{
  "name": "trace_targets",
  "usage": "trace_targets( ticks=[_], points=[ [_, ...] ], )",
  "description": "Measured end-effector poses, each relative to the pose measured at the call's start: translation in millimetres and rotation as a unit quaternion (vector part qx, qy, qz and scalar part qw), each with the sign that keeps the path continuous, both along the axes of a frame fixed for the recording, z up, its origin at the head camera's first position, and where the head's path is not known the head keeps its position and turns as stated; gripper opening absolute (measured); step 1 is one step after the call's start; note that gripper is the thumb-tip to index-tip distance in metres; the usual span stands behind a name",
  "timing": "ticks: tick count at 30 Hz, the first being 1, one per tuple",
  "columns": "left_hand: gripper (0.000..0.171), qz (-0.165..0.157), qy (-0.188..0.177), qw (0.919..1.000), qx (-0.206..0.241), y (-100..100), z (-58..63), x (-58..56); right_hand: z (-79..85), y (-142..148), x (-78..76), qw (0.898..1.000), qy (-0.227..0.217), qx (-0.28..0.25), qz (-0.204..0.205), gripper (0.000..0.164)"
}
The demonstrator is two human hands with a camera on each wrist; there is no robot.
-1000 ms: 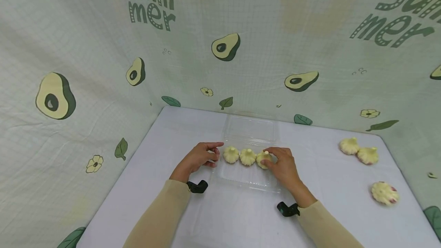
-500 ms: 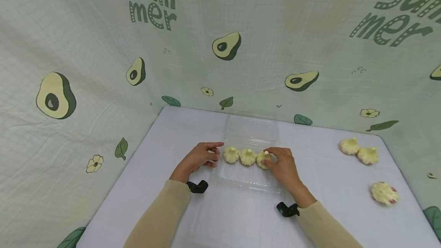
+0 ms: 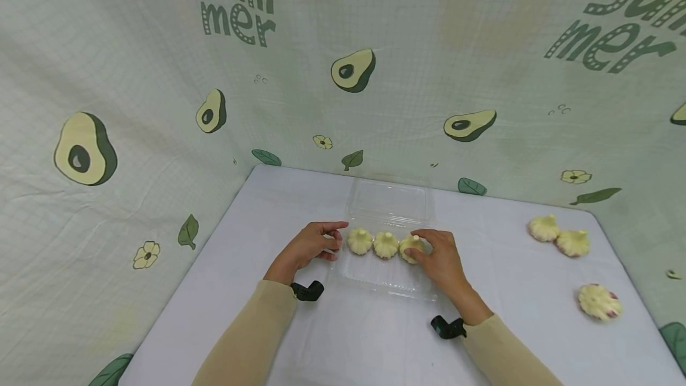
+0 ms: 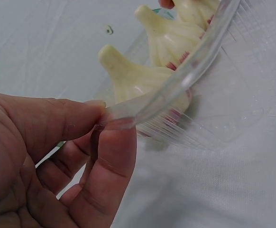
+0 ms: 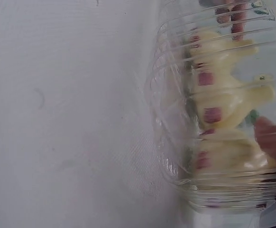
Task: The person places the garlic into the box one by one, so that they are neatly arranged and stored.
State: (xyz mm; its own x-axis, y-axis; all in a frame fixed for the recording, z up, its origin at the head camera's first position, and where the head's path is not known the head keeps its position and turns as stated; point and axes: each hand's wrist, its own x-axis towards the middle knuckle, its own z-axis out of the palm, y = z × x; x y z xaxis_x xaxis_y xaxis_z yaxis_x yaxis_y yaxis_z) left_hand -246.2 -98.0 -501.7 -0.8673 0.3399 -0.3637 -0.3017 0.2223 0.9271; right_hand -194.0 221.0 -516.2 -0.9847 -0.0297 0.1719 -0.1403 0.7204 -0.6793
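Observation:
Three pale garlic bulbs stand in a row, stems up, along the back of a clear plastic clamshell container. They are the left bulb, the middle bulb and the right bulb. My left hand pinches the container's rim between thumb and fingers, beside the left bulb. On the opposite side, my right hand grips the right bulb with its thumb in front and fingers behind. Purple patches show low on the bulbs in both wrist views; the right wrist view looks through the container's clear wall.
The container's open lid lies flat behind its base. At the right of the white table, two more garlic bulbs touch each other, and another bulb lies nearer. A printed cloth hangs behind the table.

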Motion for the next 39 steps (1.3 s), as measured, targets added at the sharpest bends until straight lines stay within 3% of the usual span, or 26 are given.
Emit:
trace_targets(
  ticks=[13,21,39],
  points=[
    [0.055,0.0,0.002,1.0,0.009,0,2.0,1.4,10.9,4,1.5,0.999,-0.024,-0.026,-0.005,0.047],
    [0.055,0.005,-0.001,0.9999,0.013,1,2.7,2.3,19.7,11,3.9,0.998,-0.009,-0.065,-0.016,0.05],
    [0.055,0.003,-0.002,0.9999,0.009,1,5.0,3.5,32.2,59,24.8,0.986,0.061,-0.06,-0.145,0.048]
  ],
)
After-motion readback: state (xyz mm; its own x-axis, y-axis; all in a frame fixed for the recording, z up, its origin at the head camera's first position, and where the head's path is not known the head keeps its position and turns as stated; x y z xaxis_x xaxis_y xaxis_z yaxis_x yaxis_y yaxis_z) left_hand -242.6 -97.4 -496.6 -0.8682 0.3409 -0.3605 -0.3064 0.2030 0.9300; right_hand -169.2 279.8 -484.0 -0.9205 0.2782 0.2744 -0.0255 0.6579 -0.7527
